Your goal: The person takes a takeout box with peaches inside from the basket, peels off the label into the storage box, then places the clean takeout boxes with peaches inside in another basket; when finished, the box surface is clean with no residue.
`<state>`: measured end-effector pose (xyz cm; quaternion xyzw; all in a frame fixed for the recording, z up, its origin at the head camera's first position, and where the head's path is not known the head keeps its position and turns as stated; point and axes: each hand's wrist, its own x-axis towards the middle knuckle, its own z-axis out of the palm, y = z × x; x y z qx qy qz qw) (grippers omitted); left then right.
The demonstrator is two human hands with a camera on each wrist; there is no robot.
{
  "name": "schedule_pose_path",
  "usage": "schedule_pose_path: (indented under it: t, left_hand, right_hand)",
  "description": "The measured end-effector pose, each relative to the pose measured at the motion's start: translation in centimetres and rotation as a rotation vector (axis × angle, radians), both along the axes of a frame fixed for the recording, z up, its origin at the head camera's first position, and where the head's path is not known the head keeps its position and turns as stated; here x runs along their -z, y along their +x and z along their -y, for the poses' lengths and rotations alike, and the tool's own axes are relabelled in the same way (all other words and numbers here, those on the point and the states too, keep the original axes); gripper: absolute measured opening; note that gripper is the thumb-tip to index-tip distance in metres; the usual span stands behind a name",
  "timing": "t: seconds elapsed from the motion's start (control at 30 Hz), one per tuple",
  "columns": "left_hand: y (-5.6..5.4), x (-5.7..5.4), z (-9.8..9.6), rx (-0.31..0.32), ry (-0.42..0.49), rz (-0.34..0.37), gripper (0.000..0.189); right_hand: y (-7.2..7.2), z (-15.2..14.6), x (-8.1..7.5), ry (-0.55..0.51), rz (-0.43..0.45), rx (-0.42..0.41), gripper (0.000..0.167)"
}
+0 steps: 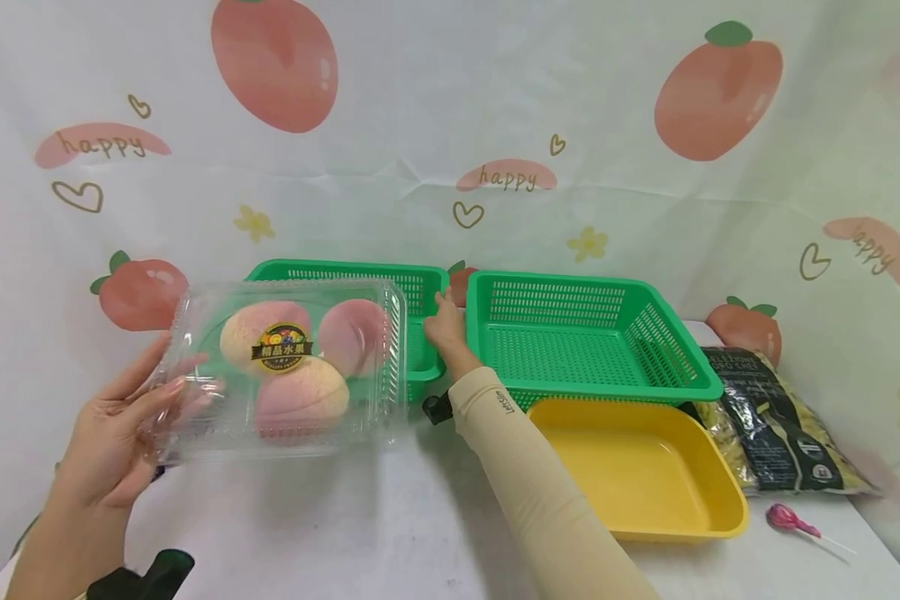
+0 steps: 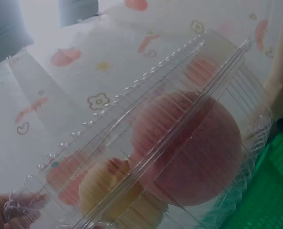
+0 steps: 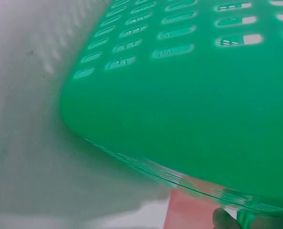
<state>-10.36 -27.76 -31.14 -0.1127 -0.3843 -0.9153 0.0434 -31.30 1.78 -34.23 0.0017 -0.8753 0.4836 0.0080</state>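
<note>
My left hand (image 1: pixel 116 425) holds a clear plastic fruit box (image 1: pixel 217 442) by its left end, raised in front of the left green basket (image 1: pixel 345 267). Inside the box are three pink-and-yellow peaches (image 1: pixel 303 400), under a round black label (image 1: pixel 282 348) on the lid. In the left wrist view the box wall (image 2: pixel 117 119) fills much of the picture, a peach (image 2: pixel 189 148) behind it. With my right hand (image 1: pixel 446 329) I grip the right rim of the left basket. The right wrist view shows a green basket wall (image 3: pixel 179 109) close up and a fingertip (image 3: pixel 222 218) at its lower edge.
A second green basket (image 1: pixel 690 379) stands to the right of my right hand. In front of it is a yellow tray (image 1: pixel 637 483). A black-labelled food bag (image 1: pixel 776 425) and a pink lollipop (image 1: pixel 783 517) lie at the right. A printed cloth (image 1: pixel 390 100) hangs behind.
</note>
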Motion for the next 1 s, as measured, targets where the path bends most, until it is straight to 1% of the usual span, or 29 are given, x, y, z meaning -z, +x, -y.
schedule_pose_path:
  t: [0.07,0.2,0.3,0.4,0.5,0.53,0.57,0.63,0.73,0.8,0.83,0.93,0.97,1.0]
  left_hand:
    - [0.7,0.3,0.0,0.003,0.01,-0.017,0.054]
    - [1.9,1.1,0.0,-0.021,0.027,-0.032,0.055]
    - [2.8,1.8,0.0,-0.042,0.032,-0.022,0.055]
    - [3.8,2.6,0.2,-0.011,0.039,-0.033,0.056]
    - [4.6,3.6,0.3,0.045,0.045,-0.06,0.057]
    - [4.9,4.0,0.4,0.054,0.037,-0.057,0.058]
    - [5.1,4.3,0.4,0.051,0.022,-0.043,0.058]
    - [5.4,4.8,0.5,0.02,-0.013,0.018,0.057]
    - [5.7,5.8,0.6,0.008,-0.029,0.07,0.056]
    - [5.8,6.4,0.6,0.005,-0.04,0.105,0.055]
    - [5.9,6.7,0.7,-0.001,-0.055,0.134,0.053]
    - [5.7,7.3,0.8,-0.028,-0.133,0.228,0.05]
    - [5.7,7.6,0.9,-0.026,-0.154,0.254,0.05]
    - [5.7,7.8,0.9,-0.019,-0.169,0.265,0.05]
  right_hand:
    - [0.0,0.0,0.0,-0.009,0.002,-0.008,0.06]
    - [0.0,0.0,0.1,-0.025,-0.004,-0.007,0.061]
    - [0.0,0.0,0.1,-0.037,0.0,-0.003,0.062]
    - [0.0,0.0,0.2,-0.035,0.004,0.0,0.062]
    - [-0.1,0.0,0.1,-0.039,0.011,0.004,0.061]
    - [-0.1,-0.1,0.1,-0.04,0.012,0.005,0.061]
    - [-0.1,-0.1,0.2,-0.042,0.013,0.006,0.061]
    - [-0.1,-0.1,0.2,-0.041,0.014,0.006,0.061]
    - [0.0,-0.1,0.2,-0.041,0.02,-0.003,0.06]
    - [0.0,-0.1,0.2,-0.041,0.024,-0.009,0.06]
    - [0.0,0.0,0.2,-0.039,0.024,-0.009,0.06]
    - [-0.1,0.0,0.2,-0.041,0.028,-0.004,0.06]
    - [-0.1,0.0,0.2,-0.04,0.03,-0.002,0.06]
    - [-0.1,0.0,0.2,-0.038,0.03,-0.002,0.06]
